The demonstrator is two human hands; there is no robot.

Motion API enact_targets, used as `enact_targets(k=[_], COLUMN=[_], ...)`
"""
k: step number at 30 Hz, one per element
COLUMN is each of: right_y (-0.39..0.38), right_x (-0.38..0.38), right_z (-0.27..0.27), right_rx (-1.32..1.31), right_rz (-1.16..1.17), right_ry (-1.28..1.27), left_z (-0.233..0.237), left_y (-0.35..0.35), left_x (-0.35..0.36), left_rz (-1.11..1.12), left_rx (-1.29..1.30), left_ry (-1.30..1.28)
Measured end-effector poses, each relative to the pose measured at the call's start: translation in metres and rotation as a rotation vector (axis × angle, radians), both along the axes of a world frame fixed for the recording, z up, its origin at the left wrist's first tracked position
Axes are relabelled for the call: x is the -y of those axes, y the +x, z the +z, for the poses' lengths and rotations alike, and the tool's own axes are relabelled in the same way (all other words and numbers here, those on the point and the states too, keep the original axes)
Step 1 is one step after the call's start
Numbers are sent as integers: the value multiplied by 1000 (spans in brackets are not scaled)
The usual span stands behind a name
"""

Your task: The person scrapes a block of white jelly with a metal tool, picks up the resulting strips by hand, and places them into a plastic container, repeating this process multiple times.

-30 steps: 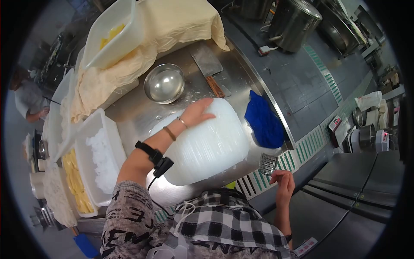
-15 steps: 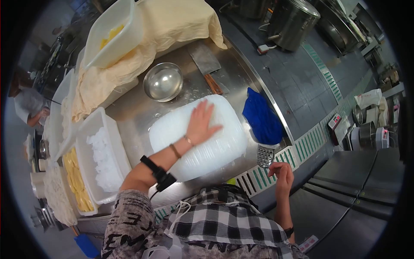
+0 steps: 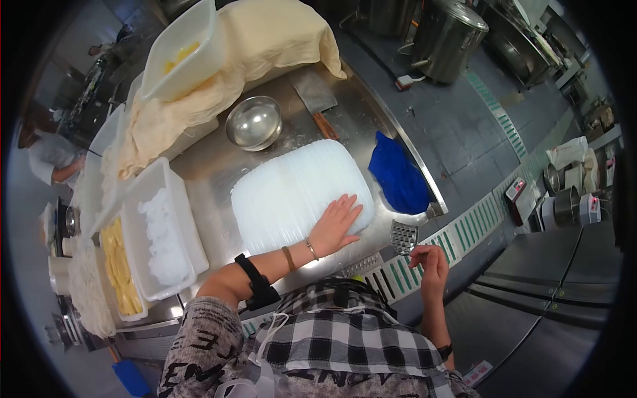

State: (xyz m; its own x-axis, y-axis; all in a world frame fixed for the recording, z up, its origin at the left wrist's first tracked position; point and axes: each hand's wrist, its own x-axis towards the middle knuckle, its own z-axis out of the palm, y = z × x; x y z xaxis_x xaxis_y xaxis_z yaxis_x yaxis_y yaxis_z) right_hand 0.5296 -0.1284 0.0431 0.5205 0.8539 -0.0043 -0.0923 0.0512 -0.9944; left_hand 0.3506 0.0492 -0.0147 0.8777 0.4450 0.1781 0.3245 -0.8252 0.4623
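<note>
My left hand (image 3: 335,229) lies palm down with fingers apart on the near right edge of a large smooth white block (image 3: 292,189), which rests on the steel table (image 3: 212,179). Held out beyond the table's near edge, my right hand (image 3: 431,265) is closed around the end of a metal grater with raised holes (image 3: 403,237). A blue cloth (image 3: 398,176) lies crumpled to the right of the block. Behind the block are a steel bowl (image 3: 254,124) and a cleaver (image 3: 314,93) with a wooden handle.
To the left stand a white tub of white shreds (image 3: 200,255) and a tray of yellow pieces (image 3: 119,268). Another tub (image 3: 215,63) sits on cream cloth (image 3: 279,30) at the back. A co-worker (image 3: 53,156) is at the far left. Steel pots (image 3: 448,43) stand beyond the table.
My left hand has slid from the top middle of the block toward its near right edge. My right hand and the grater have shifted only slightly.
</note>
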Motion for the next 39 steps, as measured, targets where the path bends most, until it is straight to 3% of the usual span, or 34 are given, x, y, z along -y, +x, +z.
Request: enact_targets(k=[5, 14, 17, 21, 23, 24, 27, 30, 33, 39], right_y=[3, 7, 8, 9, 10, 9, 8, 9, 11, 13], right_x=[11, 39, 52, 66, 70, 70, 66, 62, 58, 55], right_z=[2, -4, -7, -17, -20, -16, -15, -14, -10, 0], right_rx=[4, 39, -9, -7, -18, -14, -55, -61, -60, -89], right_rz=[-2, -93, -149, -185, -194, -202, -219, -209, -190, -175], right_ry=[6, 47, 21, 21, 5, -2, 24, 21, 28, 58], left_z=[5, -19, -18, -22, -17, -40, -53, -29, -31, -19], left_y=[25, 56, 63, 65, 64, 63, 64, 59, 51, 46], left_x=[-5, -58, -83, -114, -117, -123, -102, -62, -53, -60], left_rz=[80, -280, -355, -230, 78, 174, 166, 24, -98, -75], left_rx=[-94, -23, -55, -145, 54, 188, 45, 9, 96, 76], left_ry=[146, 384, 314, 272, 342, 216, 139, 165, 72, 288])
